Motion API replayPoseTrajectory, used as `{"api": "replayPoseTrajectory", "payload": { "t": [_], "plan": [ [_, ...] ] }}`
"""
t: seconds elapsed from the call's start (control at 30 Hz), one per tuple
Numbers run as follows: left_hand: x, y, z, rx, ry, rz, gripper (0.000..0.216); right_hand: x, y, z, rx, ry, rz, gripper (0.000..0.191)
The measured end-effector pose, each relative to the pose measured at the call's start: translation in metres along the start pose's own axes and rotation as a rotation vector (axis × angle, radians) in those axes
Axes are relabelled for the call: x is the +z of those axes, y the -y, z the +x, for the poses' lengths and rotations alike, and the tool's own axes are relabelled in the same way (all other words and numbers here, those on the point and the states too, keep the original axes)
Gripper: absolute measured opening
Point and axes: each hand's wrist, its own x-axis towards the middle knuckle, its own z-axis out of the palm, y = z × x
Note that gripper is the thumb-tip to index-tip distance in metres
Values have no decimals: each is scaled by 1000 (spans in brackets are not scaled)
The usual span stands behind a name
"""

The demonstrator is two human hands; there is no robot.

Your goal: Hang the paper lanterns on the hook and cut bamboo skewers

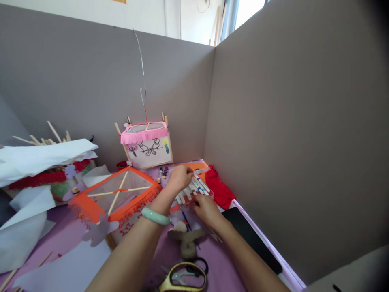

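Note:
A bunch of white markers (pixel 199 184) lies in a clear plastic marker case with coloured caps or bands showing. My left hand (pixel 181 177), with a pale green bangle (pixel 155 216) on the wrist, reaches over the case's far left side. Its fingertips are pinched together near a clear plastic strip (pixel 201 170); what lies between them is too small to tell. My right hand (pixel 207 209) is at the near edge of the case, fingers curled against it. Part of the markers is hidden behind both hands.
Left stands an orange-fringed lantern frame (pixel 120 190); behind it, a pink-fringed lantern (pixel 148 148). A red cloth (pixel 219 188) and black flat board (pixel 251 237) lie right. Scissors (pixel 184 278) and a brown clay-like figure (pixel 187 243) are nearer. Grey partitions (pixel 273 121) enclose the table.

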Motion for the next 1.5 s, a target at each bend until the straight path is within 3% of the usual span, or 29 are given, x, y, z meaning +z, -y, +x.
{"api": "replayPoseTrajectory", "payload": {
  "t": [0.13,0.2,0.3,0.4,0.6,0.77,0.9,1.13,1.33,1.43,1.5],
  "plan": [
    [5,0,-3,3,34,20,27,-16,-8,-29,-38,152,129,13],
    [8,-1,-5,-3,45,39,26,-26,-10,-43,-11,60,67,17],
    [12,-3,-10,-6,59,71,25,-31,-12,-58,107,-30,-214,20],
    [16,-4,-16,9,77,104,24,-21,-13,-62,199,21,-410,24],
    [31,-2,-32,67,106,174,25,5,-17,-60,172,36,-472,25],
    [55,1,-49,127,160,232,16,5,-18,-60,163,52,-505,25],
    [68,3,-60,178,135,246,13,6,-17,-62,163,45,-518,26],
    [70,8,-66,233,93,216,23,9,-17,-66,170,25,-492,25],
    [63,16,-75,237,12,70,24,-11,-22,-68,145,6,-406,29],
    [55,19,-81,191,-69,-21,26,-21,-26,-58,154,-141,-244,29],
    [52,19,-87,69,-149,-179,23,-20,-26,-47,179,-165,-38,27]
  ]
}}
